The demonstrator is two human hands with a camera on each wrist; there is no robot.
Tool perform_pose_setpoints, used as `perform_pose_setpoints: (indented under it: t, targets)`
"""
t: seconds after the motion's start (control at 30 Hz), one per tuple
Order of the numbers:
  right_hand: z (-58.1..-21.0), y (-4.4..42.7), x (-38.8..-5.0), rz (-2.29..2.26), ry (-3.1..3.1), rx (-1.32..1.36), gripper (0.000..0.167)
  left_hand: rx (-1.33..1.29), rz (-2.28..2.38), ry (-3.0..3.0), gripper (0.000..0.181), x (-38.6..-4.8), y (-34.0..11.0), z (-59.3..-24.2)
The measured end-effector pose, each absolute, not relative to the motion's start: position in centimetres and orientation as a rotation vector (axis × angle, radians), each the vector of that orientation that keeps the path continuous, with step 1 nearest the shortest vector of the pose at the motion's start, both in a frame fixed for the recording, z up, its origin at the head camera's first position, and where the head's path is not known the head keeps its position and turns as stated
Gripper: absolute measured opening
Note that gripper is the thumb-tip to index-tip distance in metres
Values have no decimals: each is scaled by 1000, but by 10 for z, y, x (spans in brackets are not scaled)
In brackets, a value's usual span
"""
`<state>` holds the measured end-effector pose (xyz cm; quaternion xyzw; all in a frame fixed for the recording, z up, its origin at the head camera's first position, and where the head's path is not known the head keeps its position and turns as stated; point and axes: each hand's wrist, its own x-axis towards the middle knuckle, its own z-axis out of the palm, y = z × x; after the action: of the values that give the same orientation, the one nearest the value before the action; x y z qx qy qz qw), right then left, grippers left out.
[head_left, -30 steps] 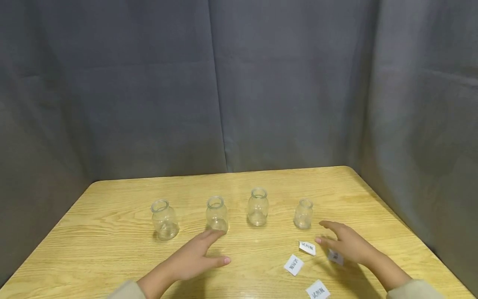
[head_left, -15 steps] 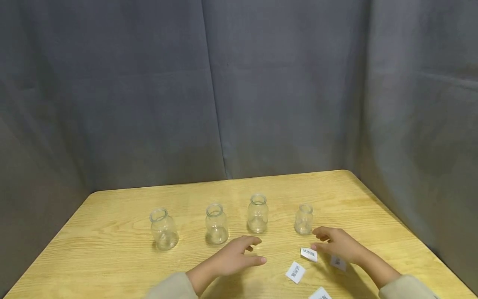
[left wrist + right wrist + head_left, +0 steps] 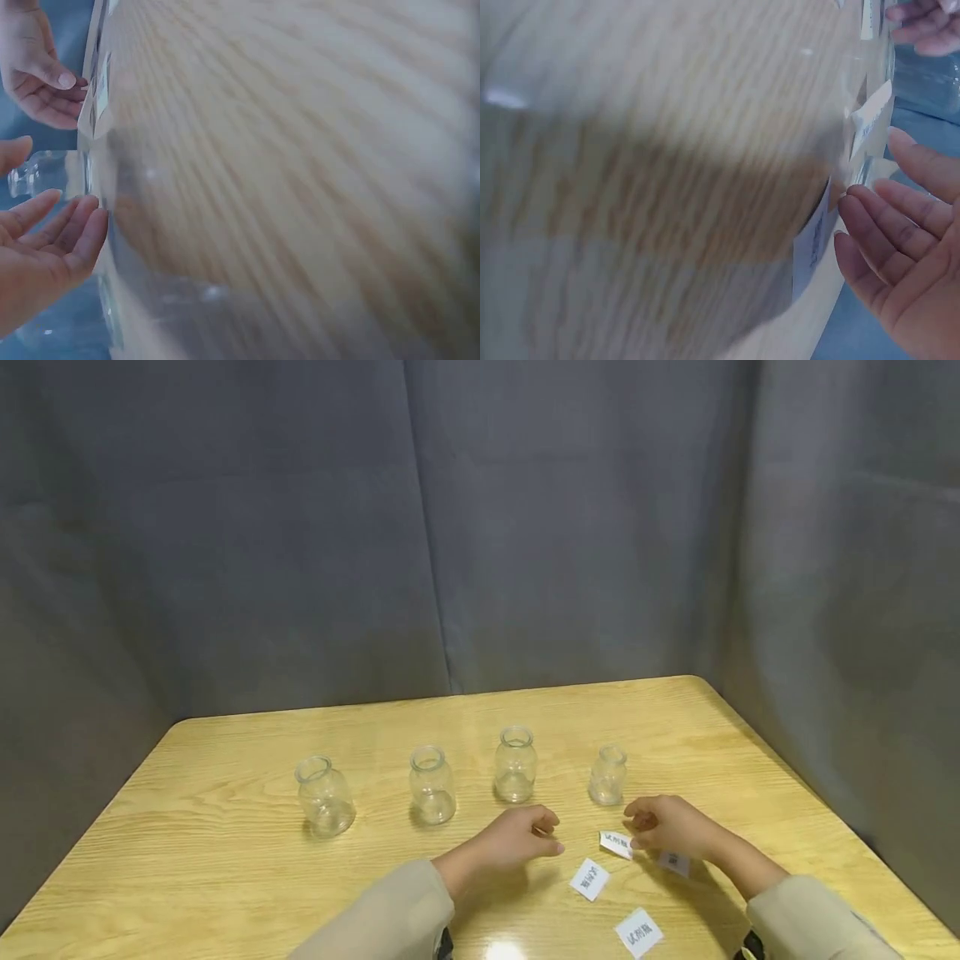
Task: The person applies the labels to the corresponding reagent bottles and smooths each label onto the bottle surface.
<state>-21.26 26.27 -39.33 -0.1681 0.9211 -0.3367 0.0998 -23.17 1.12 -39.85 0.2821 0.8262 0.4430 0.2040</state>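
My right hand hovers low over the table at the right, fingers loosely bent. Its thumb is at the edge of a white paper label with printed characters, one side lifted off the wood. In the right wrist view, thumb and fingers of that hand stand apart, with the curled label beyond the thumb; whether they touch I cannot tell. Leftward, my left hand hangs above the table with relaxed fingers, holding nothing. Nearest to it are a clear glass jar and another label.
More clear glass jars stand in a row: one at far left, one left of centre, a smaller one at right. Labels also lie at the front and under the right hand. Grey curtains surround the wooden table.
My left hand has moved right, away from the middle-left jar and toward the labels. The right hand has shifted slightly left, its thumb now at the lifted label. Jars and labels keep their places.
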Motion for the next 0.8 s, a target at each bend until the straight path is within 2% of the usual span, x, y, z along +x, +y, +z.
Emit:
perform_pose_setpoints:
  t: [0.1, 0.33, 0.63, 0.8]
  targets:
    - [-396, 260, -217, -1007, 2706, -511, 46, 783, 1224, 2316, 34, -235, 21, -399]
    - [-402, 254, -217, -949, 2716, -559, 21, 680, 1272, 2224, 29, -235, 44, -404]
    - [-401, 247, -218, -914, 2785, -534, 24, 570, 1401, 2112, 27, -234, 60, -405]
    - [-403, 248, -217, -983, 2789, -546, 20, 523, 1434, 2122, 23, -232, 67, -409]
